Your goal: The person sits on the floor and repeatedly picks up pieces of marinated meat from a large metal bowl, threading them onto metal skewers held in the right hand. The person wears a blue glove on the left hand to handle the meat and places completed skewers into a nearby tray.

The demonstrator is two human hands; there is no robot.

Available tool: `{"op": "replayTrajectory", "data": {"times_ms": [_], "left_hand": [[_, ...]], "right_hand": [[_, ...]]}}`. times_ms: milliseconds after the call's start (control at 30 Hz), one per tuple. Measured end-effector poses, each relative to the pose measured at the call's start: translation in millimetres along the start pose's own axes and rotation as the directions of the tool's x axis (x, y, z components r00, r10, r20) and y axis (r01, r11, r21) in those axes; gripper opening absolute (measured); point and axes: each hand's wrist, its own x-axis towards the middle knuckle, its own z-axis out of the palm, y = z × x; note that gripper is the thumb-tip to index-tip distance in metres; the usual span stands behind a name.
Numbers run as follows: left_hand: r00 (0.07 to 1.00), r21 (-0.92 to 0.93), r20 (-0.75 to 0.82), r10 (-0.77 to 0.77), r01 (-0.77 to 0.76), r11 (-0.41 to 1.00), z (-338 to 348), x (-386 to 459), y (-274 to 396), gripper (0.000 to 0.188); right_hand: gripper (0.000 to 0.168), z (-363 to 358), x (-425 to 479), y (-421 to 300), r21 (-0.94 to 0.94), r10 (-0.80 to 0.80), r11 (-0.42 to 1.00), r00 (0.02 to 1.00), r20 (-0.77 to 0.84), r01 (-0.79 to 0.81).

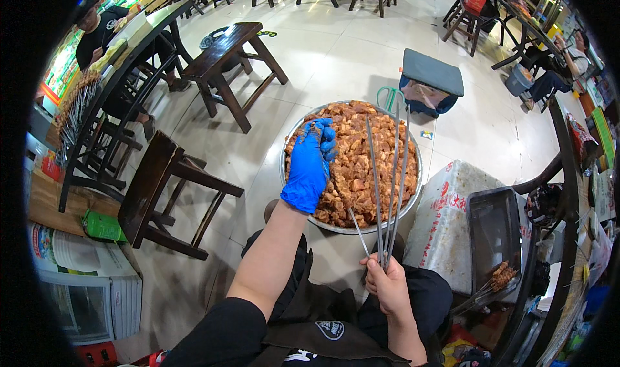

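Observation:
A wide metal basin (421, 173) stands before me, heaped with marinated raw meat chunks (361, 159). Over its left side my left hand (310, 166), in a blue disposable glove, has its fingers curled in, with brown meat showing at the thumb. Several flat metal skewers (393, 188) rise fanned out from my bare right hand (387, 282), which grips their lower ends. One skewer (357, 229) leans left towards the gloved hand, its upper part lost among the meat. The other skewers look bare and pass over the basin's right side.
Right of me, a black tray (494, 231) with meat skewers (501, 277) rests on a white foam box (436, 212). Beyond the basin sits a lidded bin (431, 79). Wooden stools (164, 192) stand left. A person (104, 33) sits by a table with loaded skewers (77, 100).

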Motion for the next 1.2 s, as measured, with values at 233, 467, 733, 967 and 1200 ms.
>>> {"op": "replayTrajectory", "data": {"times_ms": [233, 467, 733, 967, 1200], "left_hand": [[0.994, -0.052, -0.012, -0.111, 0.11, 0.993, -4, 3, -2, 0.021], [0.987, 0.053, 0.021, -0.16, 0.159, 0.986, -6, 0, -2, 0.021], [0.99, 0.234, 0.131, -0.058, 0.026, 0.972, 1, -20, -19, 0.028], [0.943, -0.065, 0.183, -0.277, 0.292, 0.954, 26, -26, 3, 0.038], [0.844, -0.492, 0.316, -0.433, 0.536, 0.686, 28, -35, -8, 0.039]], "right_hand": [[0.012, 3, 2, 2, 0.007, -0.015, 1.0, 1.0, -0.015, 0.015], [0.016, 4, 1, -5, 0.111, 0.108, 0.987, 0.992, 0.066, -0.115], [0.014, 11, 4, -3, 0.156, 0.056, 0.986, 0.997, 0.054, -0.063], [0.015, 6, 3, -7, 0.247, 0.078, 0.964, 0.991, 0.109, -0.103], [0.016, 1, 6, -7, 0.387, 0.16, 0.883, 0.946, 0.282, -0.264]]}}
